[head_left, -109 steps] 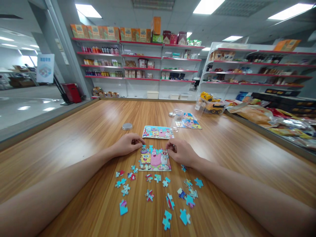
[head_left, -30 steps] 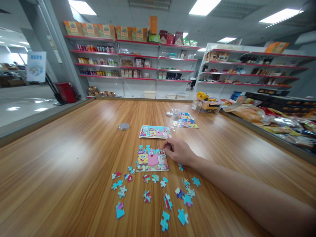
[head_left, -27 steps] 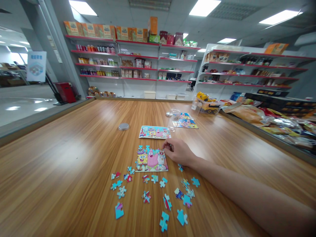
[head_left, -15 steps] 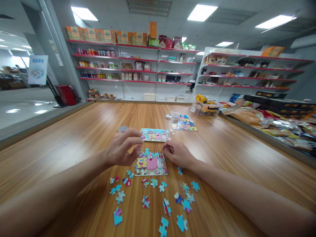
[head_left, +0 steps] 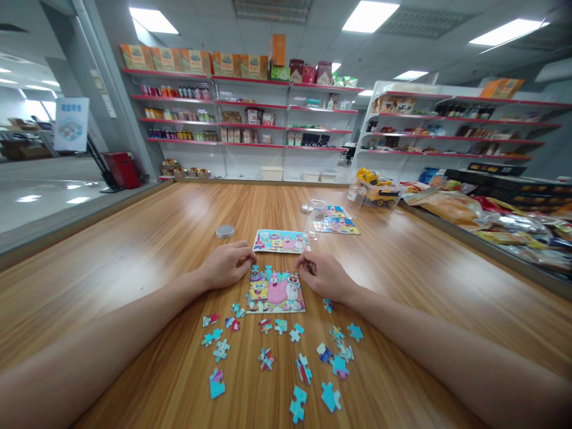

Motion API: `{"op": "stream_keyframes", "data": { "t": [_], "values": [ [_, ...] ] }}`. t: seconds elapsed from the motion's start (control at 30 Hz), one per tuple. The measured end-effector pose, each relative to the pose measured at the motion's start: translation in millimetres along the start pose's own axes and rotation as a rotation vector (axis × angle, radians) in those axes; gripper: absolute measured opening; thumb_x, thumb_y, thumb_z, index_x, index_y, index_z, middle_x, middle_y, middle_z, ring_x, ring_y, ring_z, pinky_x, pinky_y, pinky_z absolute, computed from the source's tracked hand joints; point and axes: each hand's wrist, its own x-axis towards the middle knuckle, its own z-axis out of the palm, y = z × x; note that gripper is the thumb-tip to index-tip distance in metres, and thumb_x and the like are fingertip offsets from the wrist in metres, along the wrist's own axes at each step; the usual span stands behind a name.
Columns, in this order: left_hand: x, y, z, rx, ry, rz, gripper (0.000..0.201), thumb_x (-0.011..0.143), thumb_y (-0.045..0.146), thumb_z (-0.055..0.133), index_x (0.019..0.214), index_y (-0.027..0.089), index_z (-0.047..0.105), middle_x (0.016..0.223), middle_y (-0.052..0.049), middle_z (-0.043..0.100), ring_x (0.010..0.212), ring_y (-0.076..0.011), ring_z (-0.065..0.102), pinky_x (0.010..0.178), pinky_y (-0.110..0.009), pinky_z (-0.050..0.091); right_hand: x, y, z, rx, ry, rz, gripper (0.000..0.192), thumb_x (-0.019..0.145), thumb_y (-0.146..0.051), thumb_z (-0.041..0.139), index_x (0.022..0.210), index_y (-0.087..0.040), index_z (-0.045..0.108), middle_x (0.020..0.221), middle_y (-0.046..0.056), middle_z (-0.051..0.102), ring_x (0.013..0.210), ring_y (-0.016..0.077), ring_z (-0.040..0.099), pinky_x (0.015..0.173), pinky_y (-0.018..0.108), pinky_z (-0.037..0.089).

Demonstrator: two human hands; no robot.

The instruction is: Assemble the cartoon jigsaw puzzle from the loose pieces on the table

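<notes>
both hands, left (head_left: 226,266) and right (head_left: 325,275), rest curled at the top corners of the puzzle (head_left: 276,291) mid-table (head_left: 134,250); i can't tell if either pinches a piece. i judge a sideways nudge could split its joined rows.

Bright, even light falls from rectangular ceiling panels (head_left: 370,15), which blow out to plain white. Their glow lies as soft pale sheen along the left half of the wooden tabletop (head_left: 147,238) and on the glossy floor (head_left: 49,199) beyond its left edge. Shadows are faint. The wide lens bends shelves and ceiling lines near the frame edges; the forearms at the bottom corners look stretched and slightly soft.
</notes>
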Motion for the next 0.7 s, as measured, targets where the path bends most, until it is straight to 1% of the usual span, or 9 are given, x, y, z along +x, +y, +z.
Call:
{"op": "stream_keyframes", "data": {
  "t": [0.13,0.27,0.43,0.47,0.53,0.6,0.63,0.67,0.7],
  "values": [
    [1,0,0.4,0.009,-0.007,0.003,0.017,0.086,0.014,0.050,0.089,0.019,0.066,0.090,-0.002,0.063,0.077,-0.0146,0.058,0.068,-0.025,0.043,0,1,0,-0.025,0.007,0.000,0.014,0.075,-0.011,0.054,0.083,-0.017,0.064,0.057,-0.004,0.054,0.050,0.0088,0.044,0.048,0.022,0.026],
    [1,0,-0.2,0.019,-0.008,0.020,0.017,0.086,0.014,0.049,0.090,0.019,0.066,0.091,-0.003,0.062,0.078,-0.0148,0.058,0.069,-0.025,0.044,1,0,0,-0.015,0.003,0.001,0.014,0.075,-0.012,0.054,0.084,-0.017,0.064,0.059,-0.003,0.056,0.051,0.0092,0.045,0.049,0.022,0.028],
    [-3,1,-0.7,-0.004,0.112,0.099,0.029,0.087,0.013,0.047,0.113,0.019,0.060,0.095,-0.004,0.058,0.067,-0.0113,0.053,0.062,-0.023,0.043,0,-2,-1,0.004,0.013,-0.001,0.014,0.074,-0.011,0.054,0.084,-0.017,0.063,0.061,-0.003,0.056,0.053,0.0098,0.047,0.051,0.022,0.031],
    [-4,1,-0.5,-0.009,0.117,0.128,0.029,0.088,0.013,0.046,0.113,0.019,0.060,0.097,-0.005,0.057,0.064,-0.0102,0.052,0.061,-0.023,0.043,0,-2,-1,0.008,0.016,-0.003,0.014,0.074,-0.011,0.054,0.084,-0.017,0.062,0.061,-0.002,0.056,0.054,0.0099,0.047,0.051,0.022,0.031],
    [-4,1,-0.8,0.001,0.082,0.197,0.024,0.087,0.014,0.048,0.105,0.020,0.063,0.099,-0.005,0.057,0.060,-0.0082,0.051,0.060,-0.022,0.043,0,-1,0,0.016,0.016,-0.006,0.014,0.074,-0.012,0.054,0.084,-0.017,0.062,0.061,-0.003,0.056,0.054,0.0098,0.047,0.051,0.022,0.031],
    [-2,5,-3.7,0.031,0.076,0.274,0.022,0.086,0.012,0.048,0.100,0.020,0.064,0.099,-0.005,0.059,0.063,-0.0087,0.054,0.060,-0.022,0.044,0,1,1,0.020,0.014,-0.007,0.014,0.075,-0.012,0.054,0.085,-0.017,0.062,0.061,-0.003,0.055,0.053,0.0096,0.046,0.050,0.022,0.030],
    [-1,10,-6.4,0.056,0.117,0.313,0.023,0.086,0.010,0.048,0.101,0.020,0.063,0.097,-0.005,0.060,0.066,-0.0096,0.057,0.060,-0.022,0.045,0,1,1,0.019,0.015,-0.006,0.015,0.075,-0.012,0.053,0.085,-0.017,0.062,0.060,-0.003,0.054,0.052,0.0095,0.046,0.049,0.022,0.029],
    [-1,16,-10.0,0.083,0.192,0.361,0.025,0.085,0.008,0.048,0.103,0.020,0.062,0.094,-0.004,0.061,0.069,-0.0108,0.059,0.059,-0.022,0.045,0,2,1,0.018,0.018,-0.006,0.015,0.075,-0.012,0.053,0.085,-0.017,0.062,0.059,-0.003,0.054,0.052,0.0095,0.045,0.049,0.022,0.028],
    [-1,25,-14.3,0.109,0.296,0.414,0.026,0.084,0.007,0.048,0.104,0.020,0.060,0.090,-0.004,0.062,0.070,-0.0116,0.059,0.058,-0.022,0.045,0,2,1,0.017,0.019,-0.007,0.015,0.075,-0.012,0.053,0.085,-0.017,0.062,0.059,-0.003,0.054,0.052,0.0096,0.045,0.048,0.022,0.028]
  ]
}}
